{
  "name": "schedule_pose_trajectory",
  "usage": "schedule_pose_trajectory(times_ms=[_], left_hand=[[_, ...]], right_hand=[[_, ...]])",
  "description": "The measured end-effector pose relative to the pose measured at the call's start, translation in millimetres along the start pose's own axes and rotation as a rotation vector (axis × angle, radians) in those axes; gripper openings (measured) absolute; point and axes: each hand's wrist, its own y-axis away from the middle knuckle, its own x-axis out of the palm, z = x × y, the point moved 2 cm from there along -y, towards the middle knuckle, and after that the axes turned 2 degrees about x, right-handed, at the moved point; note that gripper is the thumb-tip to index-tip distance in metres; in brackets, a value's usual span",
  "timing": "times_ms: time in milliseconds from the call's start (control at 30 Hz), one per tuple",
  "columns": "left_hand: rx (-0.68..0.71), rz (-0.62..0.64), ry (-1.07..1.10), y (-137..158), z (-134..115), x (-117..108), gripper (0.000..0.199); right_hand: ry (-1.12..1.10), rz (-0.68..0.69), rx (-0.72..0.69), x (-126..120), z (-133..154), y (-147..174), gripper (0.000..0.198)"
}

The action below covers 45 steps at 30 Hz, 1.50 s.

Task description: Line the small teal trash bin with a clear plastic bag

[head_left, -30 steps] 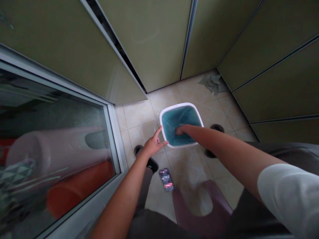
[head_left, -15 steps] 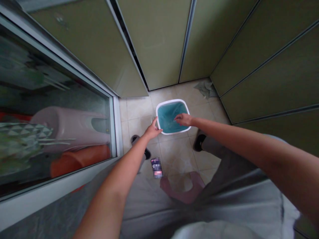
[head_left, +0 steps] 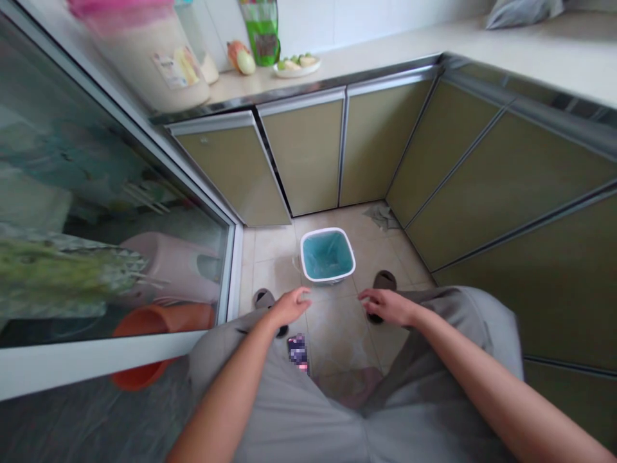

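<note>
A teal bin (head_left: 328, 255) with a white rim stands on the tiled floor between my feet and the cabinets. A thin clear bag lines its inside and shows a little outside the rim. My left hand (head_left: 291, 307) hovers on the near left of the bin, fingers slightly curled and apart, holding nothing. On the near right, my right hand (head_left: 388, 305) hangs over my slipper, its fingers loosely spread and without anything in them. Neither hand touches the bin. A phone (head_left: 297, 352) lies on the floor below my left hand, its screen blurred out.
Beige cabinets (head_left: 303, 154) form a corner beyond the bin. On the counter (head_left: 385, 54) are a plate of cut food (head_left: 297, 66), onions (head_left: 241, 58), a green pouch (head_left: 261, 32) and a pink-lidded container (head_left: 144, 58). A grey cloth (head_left: 382, 217) lies in the corner. A glass door stands left.
Both hands have left the bin and drawn back toward me; the left let go of the rim, and the right came out from inside. My view has tilted up, showing the counter.
</note>
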Motion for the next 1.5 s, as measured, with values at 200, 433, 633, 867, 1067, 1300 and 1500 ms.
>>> schedule_pose_trajectory(times_ms=[200, 433, 633, 867, 1067, 1300, 1500], left_hand=[[-0.211, 0.21, -0.261, -20, 49, 33, 0.049], [-0.063, 0.081, -0.152, -31, 27, 17, 0.05], [0.082, -0.161, 0.068, -49, 0, -26, 0.06], [0.648, -0.656, 0.433, 54, -135, -137, 0.086], [0.859, -0.814, 0.42, 47, -183, -180, 0.115], [0.566, -0.733, 0.473, -105, -106, -171, 0.109], [0.58, -0.708, 0.453, -78, -99, -171, 0.081]], right_hand=[[0.365, 0.102, 0.187, 11, -18, -19, 0.04], [0.325, 0.089, 0.086, 9, 5, -29, 0.051], [0.144, -0.146, -0.048, -28, 21, -44, 0.069], [-0.248, -0.628, -0.435, -126, 117, 7, 0.083], [-0.323, -0.657, -0.642, -165, 166, 16, 0.112], [-0.204, -0.695, -0.495, -179, 99, -91, 0.105], [-0.11, -0.821, -0.456, -160, 82, -91, 0.077]])
